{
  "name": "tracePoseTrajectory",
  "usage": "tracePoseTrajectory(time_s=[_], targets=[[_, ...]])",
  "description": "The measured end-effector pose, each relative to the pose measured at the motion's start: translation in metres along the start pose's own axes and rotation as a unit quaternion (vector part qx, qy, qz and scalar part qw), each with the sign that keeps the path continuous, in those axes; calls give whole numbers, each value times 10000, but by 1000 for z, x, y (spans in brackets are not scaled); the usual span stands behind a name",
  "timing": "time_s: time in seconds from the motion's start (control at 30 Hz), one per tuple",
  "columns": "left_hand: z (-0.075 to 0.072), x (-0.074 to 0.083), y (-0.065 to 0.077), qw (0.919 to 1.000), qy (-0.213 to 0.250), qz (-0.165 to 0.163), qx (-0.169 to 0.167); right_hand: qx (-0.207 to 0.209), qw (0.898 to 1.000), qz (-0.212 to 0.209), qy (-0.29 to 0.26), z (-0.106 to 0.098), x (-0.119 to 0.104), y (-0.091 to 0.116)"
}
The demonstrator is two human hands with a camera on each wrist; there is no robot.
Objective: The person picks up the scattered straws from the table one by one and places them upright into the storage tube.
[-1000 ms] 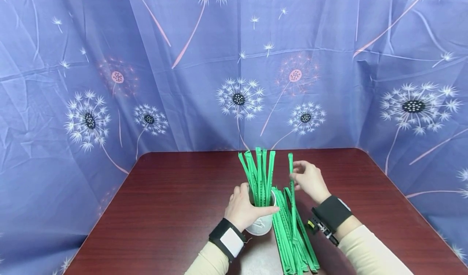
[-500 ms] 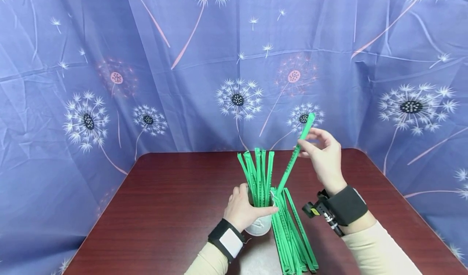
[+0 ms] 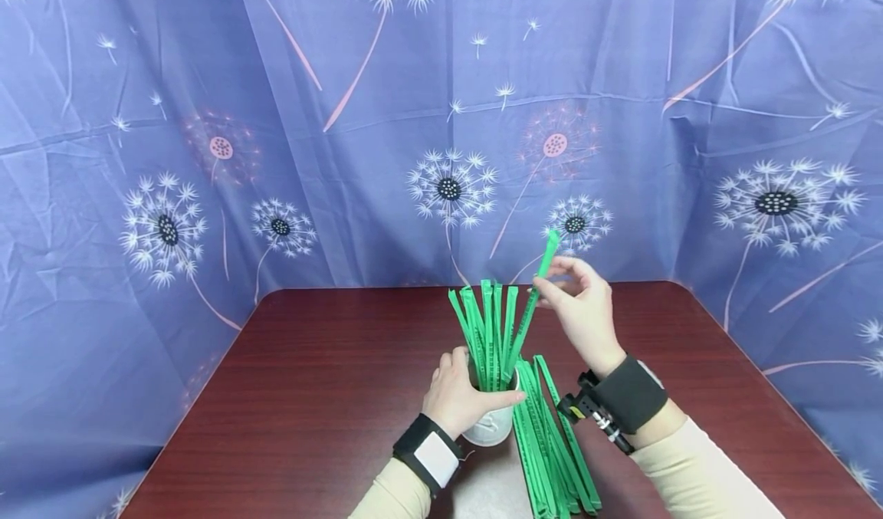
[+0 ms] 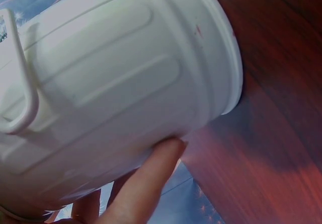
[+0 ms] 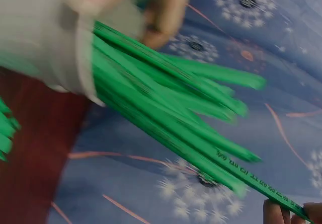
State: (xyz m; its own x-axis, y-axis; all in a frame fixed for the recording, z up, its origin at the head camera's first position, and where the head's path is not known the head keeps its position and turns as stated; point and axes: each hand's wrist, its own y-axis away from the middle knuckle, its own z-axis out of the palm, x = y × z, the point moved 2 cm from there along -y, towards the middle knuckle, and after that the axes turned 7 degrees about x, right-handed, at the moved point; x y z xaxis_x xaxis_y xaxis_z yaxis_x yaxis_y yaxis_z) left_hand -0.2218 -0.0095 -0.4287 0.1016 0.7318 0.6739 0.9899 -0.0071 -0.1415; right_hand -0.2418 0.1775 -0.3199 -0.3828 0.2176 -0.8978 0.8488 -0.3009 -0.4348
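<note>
A small white bucket with ribbed sides and a wire-like handle stands on the table, and my left hand grips it round the rim. Several green wrapped straws stand upright in it, fanned at the top. Between thumb and fingers, my right hand pinches one more green wrapped straw near its upper end. This straw leans to the right, its lower end inside the bucket mouth. Dark printing shows along the held straw in the right wrist view.
A pile of green wrapped straws lies on the dark red wood table, right of the bucket and close to my right forearm. Behind the table hangs a blue cloth with dandelion prints.
My right hand has lifted a straw from the pile, raised it, then brought it left so its lower end is in the bucket. My left hand stays on the bucket.
</note>
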Motion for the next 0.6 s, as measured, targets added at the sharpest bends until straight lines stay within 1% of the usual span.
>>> tracePoseTrajectory(time_s=[0.27, 0.47, 0.6], targets=[[0, 1, 0, 10000, 36, 19, 87, -353, 9976, 244, 536, 14, 28, 16], [0, 0, 0, 9999, 16, 54, 110, -591, 9937, 491, 820, 17, 42, 22], [-1, 1, 0, 9999, -9, 71, 133, -693, 9916, 582, 928, 19, 50, 26]])
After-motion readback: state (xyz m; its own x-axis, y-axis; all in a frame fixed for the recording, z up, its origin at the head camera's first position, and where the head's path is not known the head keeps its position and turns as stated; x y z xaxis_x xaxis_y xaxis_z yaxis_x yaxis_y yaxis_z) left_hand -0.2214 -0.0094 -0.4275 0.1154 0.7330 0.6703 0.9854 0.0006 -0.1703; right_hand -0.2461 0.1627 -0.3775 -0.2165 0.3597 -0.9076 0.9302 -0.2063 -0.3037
